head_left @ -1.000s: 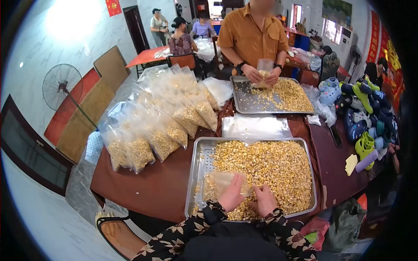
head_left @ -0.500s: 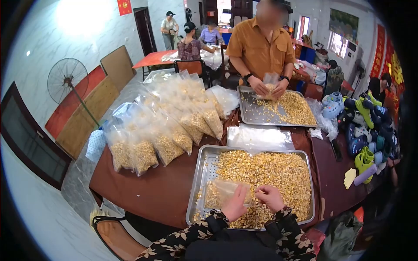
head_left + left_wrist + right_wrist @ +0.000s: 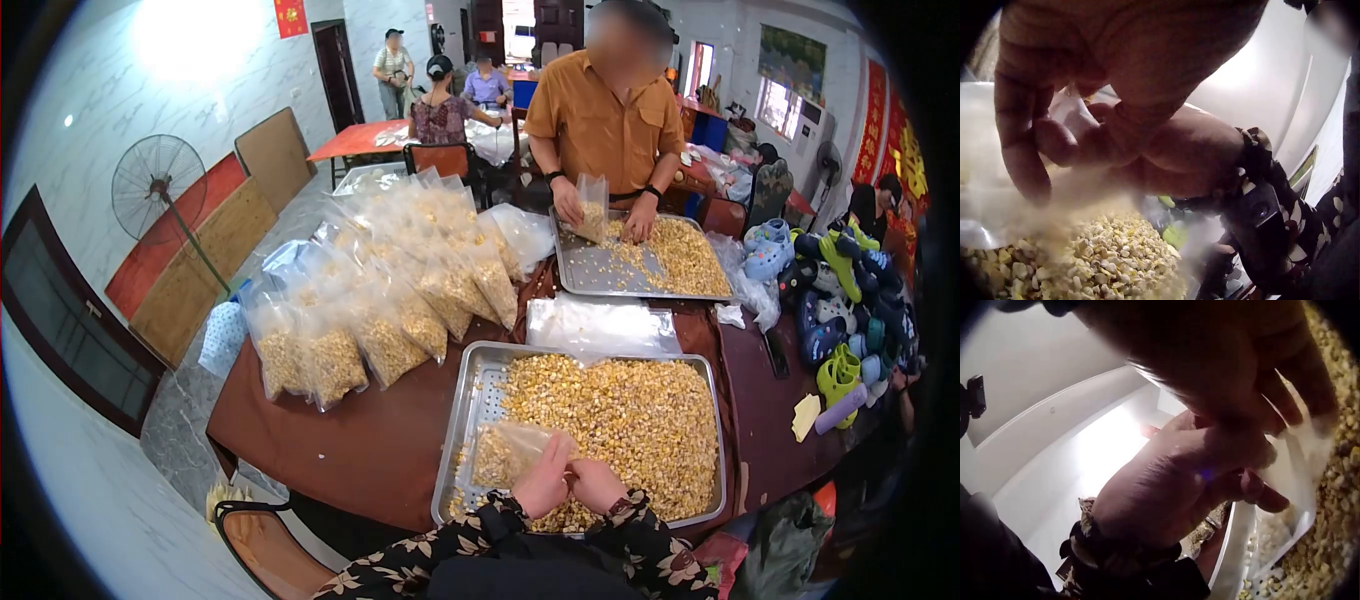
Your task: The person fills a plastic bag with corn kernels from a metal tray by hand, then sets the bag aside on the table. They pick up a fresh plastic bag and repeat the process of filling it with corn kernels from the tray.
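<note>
Hands: I see both meeting at the near edge of the steel tray (image 3: 452, 425), over the loose kernels (image 3: 620, 420).
Left hand (image 3: 543, 478): fingers curled round the mouth of the clear bag (image 3: 505, 450); from the left wrist view its fingers (image 3: 1022, 144) hold the film open above the kernels inside.
Right hand (image 3: 598, 483): touching the left at the bag mouth, fingers bunched; I cannot tell whether they pinch kernels or the film edge.
Bag position: lying low on the tray's near-left part, partly filled.
Key relation: I read the bag's long axis as running left and away from the hands, mouth toward me; the left hand is nearer its body, the right sits on the kernel side.
Surroundings: filled bags (image 3: 330, 360) stand on the table (image 3: 340, 440) to the left; another person (image 3: 605, 120) works opposite.
</note>
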`<state>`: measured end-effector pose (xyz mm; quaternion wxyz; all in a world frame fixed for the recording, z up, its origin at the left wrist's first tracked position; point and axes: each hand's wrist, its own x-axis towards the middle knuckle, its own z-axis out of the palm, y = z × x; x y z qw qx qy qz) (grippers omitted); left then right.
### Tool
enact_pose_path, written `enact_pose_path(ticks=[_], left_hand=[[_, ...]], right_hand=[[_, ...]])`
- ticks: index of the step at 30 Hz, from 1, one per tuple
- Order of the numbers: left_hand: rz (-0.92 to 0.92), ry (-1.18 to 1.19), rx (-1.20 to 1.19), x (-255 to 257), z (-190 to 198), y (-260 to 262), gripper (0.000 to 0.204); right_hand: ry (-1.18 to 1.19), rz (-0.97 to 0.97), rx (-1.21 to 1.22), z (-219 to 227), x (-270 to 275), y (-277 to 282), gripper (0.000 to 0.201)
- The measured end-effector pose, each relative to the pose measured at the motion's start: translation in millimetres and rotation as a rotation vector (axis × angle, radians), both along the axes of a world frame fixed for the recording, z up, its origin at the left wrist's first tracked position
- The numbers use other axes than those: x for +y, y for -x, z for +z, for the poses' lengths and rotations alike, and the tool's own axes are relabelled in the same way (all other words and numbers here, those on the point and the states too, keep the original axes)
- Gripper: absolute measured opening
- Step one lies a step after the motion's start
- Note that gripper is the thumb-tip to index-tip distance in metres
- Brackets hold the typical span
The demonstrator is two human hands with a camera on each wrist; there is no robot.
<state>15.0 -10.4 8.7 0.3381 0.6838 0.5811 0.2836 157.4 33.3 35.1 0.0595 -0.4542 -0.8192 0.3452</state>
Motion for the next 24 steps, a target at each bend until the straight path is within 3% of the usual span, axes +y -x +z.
enact_pose_path(ticks=[3,5,7,9,11,14,18,21,24], left_hand=[[0.005,0.067,-0.006,1,18,5,0.075],[0.016,0.019,0.010,2,13,5,0.074],[0.028,-0.027,0.029,2,11,6,0.074],[0.001,-0.022,0.054,1,15,7,0.073],[0.002,0.022,0.093,1,15,5,0.075],[0.007,0.040,0.124,0,11,2,0.077],[0.008,-0.029,0.127,0,4,3,0.077],[0.001,0.008,0.107,1,5,5,0.076],[0.004,-0.001,0.084,0,3,6,0.076]], right_hand=[[-0.037,-0.014,0.097,9,-2,-8,0.023],[-0.111,-0.225,0.219,10,0,-23,0.024],[-0.030,-0.305,0.114,16,4,-41,0.028],[-0.511,-0.201,-0.123,12,5,-61,0.034],[-0.438,-0.248,-0.135,13,2,-70,0.039],[-0.404,-0.266,-0.347,13,-7,-65,0.053],[-0.371,-0.204,-0.249,-10,-17,-48,0.062],[-0.282,-0.164,-0.272,-7,-22,-29,0.061],[-0.249,-0.209,-0.256,-10,-20,-25,0.047]])
